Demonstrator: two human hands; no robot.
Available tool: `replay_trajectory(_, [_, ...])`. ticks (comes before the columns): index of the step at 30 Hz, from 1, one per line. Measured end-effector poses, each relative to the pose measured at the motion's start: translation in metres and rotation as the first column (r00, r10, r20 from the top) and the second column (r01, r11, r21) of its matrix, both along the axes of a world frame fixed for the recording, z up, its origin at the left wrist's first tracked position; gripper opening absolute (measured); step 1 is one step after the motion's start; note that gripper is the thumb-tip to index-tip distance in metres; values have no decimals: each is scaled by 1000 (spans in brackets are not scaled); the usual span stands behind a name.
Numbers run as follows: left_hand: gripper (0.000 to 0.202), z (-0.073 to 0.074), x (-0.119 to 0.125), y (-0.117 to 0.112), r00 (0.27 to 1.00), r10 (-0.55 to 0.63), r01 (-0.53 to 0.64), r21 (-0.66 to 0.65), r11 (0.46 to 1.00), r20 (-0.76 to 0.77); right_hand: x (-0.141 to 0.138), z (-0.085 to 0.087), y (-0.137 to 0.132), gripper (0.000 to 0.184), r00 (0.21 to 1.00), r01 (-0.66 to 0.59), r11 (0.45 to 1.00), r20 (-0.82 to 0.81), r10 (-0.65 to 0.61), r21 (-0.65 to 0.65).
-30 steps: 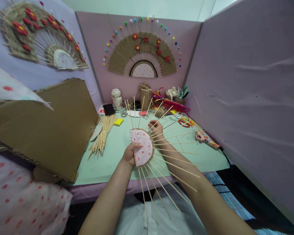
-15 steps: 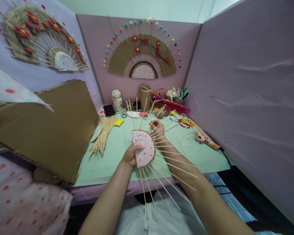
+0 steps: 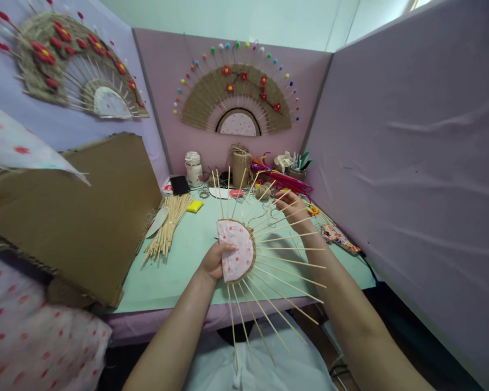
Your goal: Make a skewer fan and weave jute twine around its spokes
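Note:
My left hand (image 3: pixel 212 260) grips a half-round pink floral pad (image 3: pixel 237 250) edged with twine, from which several thin bamboo sticks (image 3: pixel 287 262) fan out to the right and downwards. My right hand (image 3: pixel 291 205) is behind the upper sticks, out near their tips, fingers curled; a thin strand of twine seems to run to it, though I cannot make out the hold. A ball of twine (image 3: pixel 263 190) lies on the table just beyond it.
A bundle of loose sticks (image 3: pixel 167 225) lies on the green table (image 3: pixel 183 266) at left, beside a large cardboard sheet (image 3: pixel 77 212). A white jar (image 3: pixel 194 168), twine-wrapped can (image 3: pixel 240 161), pink pipe cleaners (image 3: pixel 283 176) and scissors (image 3: pixel 313 209) crowd the back. Finished fans (image 3: pixel 236 98) hang on the walls.
My right hand has moved outward and to the right, from beside the pad's rim to near the stick tips. The left hand keeps its grip on the pad.

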State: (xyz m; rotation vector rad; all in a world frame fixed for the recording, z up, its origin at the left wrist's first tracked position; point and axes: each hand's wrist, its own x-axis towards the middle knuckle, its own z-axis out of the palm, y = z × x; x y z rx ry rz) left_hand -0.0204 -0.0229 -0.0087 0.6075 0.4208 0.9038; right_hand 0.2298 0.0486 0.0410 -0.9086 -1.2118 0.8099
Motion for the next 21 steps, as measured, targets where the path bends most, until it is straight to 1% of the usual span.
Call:
replay_trajectory(5, [28, -1, -2, 2, 1000, -16, 16, -33, 999, -3, 24, 29, -20, 29, 995, -104, 994, 9, 104, 37])
replay_trajectory(8, [30, -1, -3, 3, 1000, -23, 23, -39, 999, 2, 30, 43, -31, 29, 989, -142, 989, 51, 140, 39])
replay_trajectory(10, [30, -1, -4, 3, 999, -32, 33, -44, 998, 22, 31, 48, -36, 29, 985, -151, 987, 95, 146, 47])
replay_trajectory(13, [31, -1, -3, 3, 997, -46, 49, -46, 998, 54, 30, 51, -35, 27, 985, -129, 982, 130, 111, 138])
replay_trajectory(16, [30, 0, -3, 3, 997, -54, 56, -46, 997, 57, 30, 53, -30, 25, 988, -40, 970, 153, 3, 240])
replay_trajectory(18, [29, -1, -4, 4, 997, -51, 54, -56, 997, 54, 30, 55, -27, 24, 983, 10, 961, 172, -60, 276])
replay_trajectory(21, [28, -3, -5, 6, 998, -46, 50, -77, 996, 53, 32, 61, -28, 21, 977, 3, 958, 203, -64, 286])
